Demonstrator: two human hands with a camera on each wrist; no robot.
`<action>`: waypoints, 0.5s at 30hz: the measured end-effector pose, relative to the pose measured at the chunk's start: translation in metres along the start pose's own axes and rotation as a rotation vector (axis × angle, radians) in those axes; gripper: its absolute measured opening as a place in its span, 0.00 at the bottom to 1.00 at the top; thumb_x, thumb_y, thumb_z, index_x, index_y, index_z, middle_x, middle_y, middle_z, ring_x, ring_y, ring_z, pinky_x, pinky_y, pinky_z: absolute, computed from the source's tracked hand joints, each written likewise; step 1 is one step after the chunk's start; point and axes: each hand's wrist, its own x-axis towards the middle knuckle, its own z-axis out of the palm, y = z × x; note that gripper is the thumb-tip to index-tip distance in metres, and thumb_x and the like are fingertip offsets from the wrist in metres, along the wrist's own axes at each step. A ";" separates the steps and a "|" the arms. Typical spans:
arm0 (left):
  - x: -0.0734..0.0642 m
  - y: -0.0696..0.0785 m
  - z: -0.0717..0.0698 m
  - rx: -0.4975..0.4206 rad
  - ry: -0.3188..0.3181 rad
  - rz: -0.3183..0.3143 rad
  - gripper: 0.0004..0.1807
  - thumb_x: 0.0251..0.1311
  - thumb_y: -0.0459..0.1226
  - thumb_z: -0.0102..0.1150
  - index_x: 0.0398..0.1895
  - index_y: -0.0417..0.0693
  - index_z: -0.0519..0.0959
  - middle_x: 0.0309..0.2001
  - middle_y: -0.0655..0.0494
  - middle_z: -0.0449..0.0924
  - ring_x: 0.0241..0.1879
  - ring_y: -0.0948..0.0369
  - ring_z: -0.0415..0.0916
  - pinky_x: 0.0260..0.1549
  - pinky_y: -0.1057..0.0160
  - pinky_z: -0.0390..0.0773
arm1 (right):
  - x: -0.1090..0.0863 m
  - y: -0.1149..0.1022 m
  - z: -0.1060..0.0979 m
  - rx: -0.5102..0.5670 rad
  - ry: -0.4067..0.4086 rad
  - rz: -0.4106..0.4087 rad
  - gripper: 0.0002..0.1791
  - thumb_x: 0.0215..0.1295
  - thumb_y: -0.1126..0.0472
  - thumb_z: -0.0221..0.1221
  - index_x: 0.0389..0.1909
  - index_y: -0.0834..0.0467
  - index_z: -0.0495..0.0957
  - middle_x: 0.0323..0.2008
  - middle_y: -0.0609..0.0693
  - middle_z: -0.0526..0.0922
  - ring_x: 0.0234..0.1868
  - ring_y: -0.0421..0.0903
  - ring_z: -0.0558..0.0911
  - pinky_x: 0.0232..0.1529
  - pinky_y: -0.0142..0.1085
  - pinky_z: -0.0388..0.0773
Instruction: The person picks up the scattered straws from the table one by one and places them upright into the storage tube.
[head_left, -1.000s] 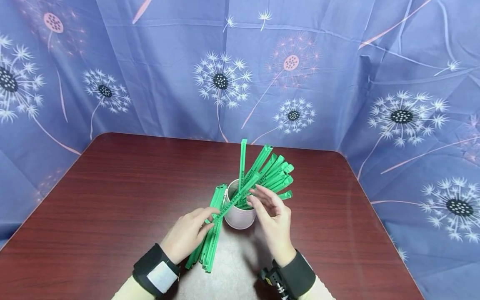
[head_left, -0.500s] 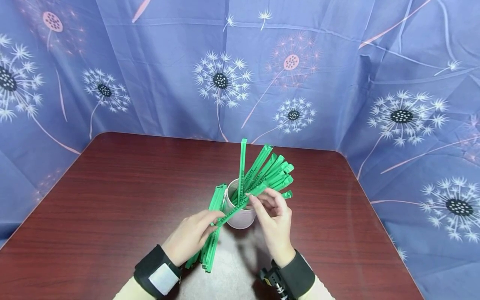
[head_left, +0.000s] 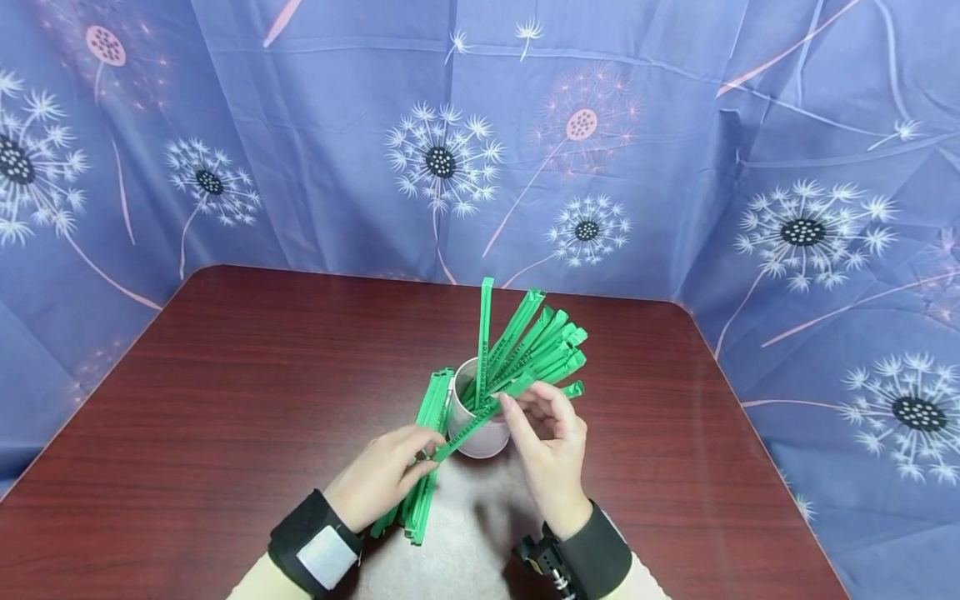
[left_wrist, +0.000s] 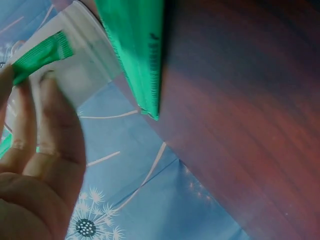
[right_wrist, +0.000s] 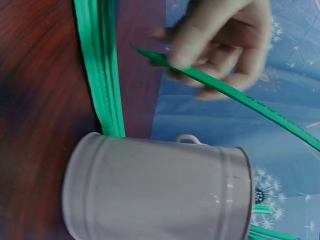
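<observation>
Here on the left, the left hand [head_left: 386, 471], a black band [head_left: 315, 537] round its wrist, pinches the near end of a slim green stick [head_left: 468, 431] between thumb and fingers. Partly behind that hand, a pile of green sticks [head_left: 418, 518] lies on the red-brown table [head_left: 247, 375], just left of a pale bucket [head_left: 480, 439]. The held stick slants away to the right, crossing the bucket's near rim in the head view. A bunch of sticks [head_left: 551, 343] leans right inside the bucket, one nearly upright on the left. And over on the right, the right hand [head_left: 555, 458] pinches the same stick towards its far end.
</observation>
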 end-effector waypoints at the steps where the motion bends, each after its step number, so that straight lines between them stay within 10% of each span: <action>1: 0.000 0.000 -0.001 0.015 -0.024 -0.027 0.12 0.59 0.33 0.66 0.46 0.48 0.79 0.42 0.56 0.84 0.40 0.60 0.81 0.41 0.61 0.81 | 0.001 -0.001 0.000 -0.003 0.008 -0.021 0.10 0.57 0.83 0.58 0.39 0.80 0.71 0.35 0.37 0.86 0.31 0.34 0.85 0.32 0.26 0.81; 15: -0.009 -0.009 0.002 0.204 -0.140 -0.297 0.16 0.45 0.26 0.73 0.40 0.38 0.83 0.37 0.48 0.81 0.37 0.52 0.80 0.42 0.51 0.80 | 0.015 -0.015 -0.001 0.122 0.211 -0.222 0.10 0.56 0.85 0.56 0.40 0.76 0.75 0.34 0.47 0.88 0.33 0.38 0.86 0.33 0.25 0.80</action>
